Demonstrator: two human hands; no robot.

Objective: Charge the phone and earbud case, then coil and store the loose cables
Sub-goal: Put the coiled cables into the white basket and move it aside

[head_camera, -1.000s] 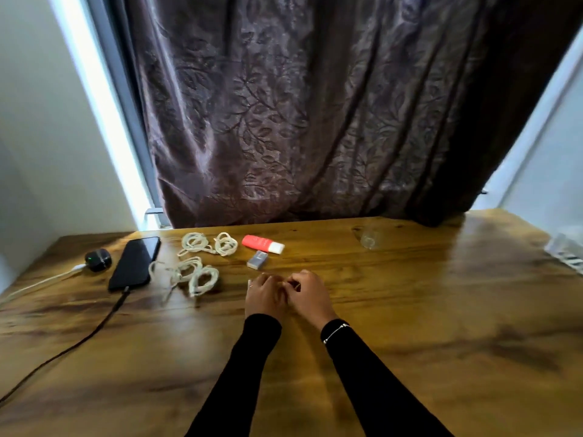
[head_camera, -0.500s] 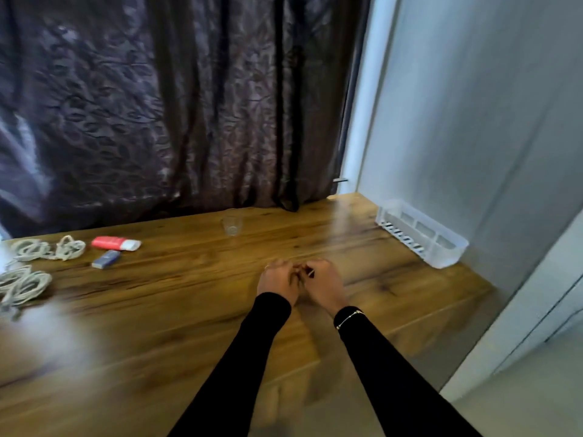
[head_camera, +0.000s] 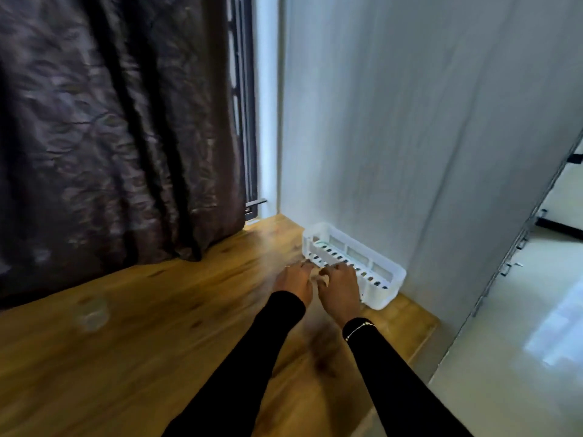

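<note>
A white slotted plastic basket [head_camera: 383, 287] stands on the wooden table [head_camera: 157, 342] against the right wall. My left hand [head_camera: 293, 280] and my right hand [head_camera: 339, 288] hover side by side just in front of the basket's near wall. Their fingers are loosely curled and point at the basket. I see nothing held in either hand, though motion blurs them. The phone, the earbud case and the cables are out of view to the left.
A small clear cup [head_camera: 91, 313], blurred, sits on the table at the left. A dark patterned curtain [head_camera: 110, 137] hangs behind the table. The table's right edge [head_camera: 422, 345] drops to a pale floor [head_camera: 520, 357].
The view has swung from the table's left side to its right end. Both hands travelled right, from beside the coiled cables to the white basket, and have drawn slightly apart.
</note>
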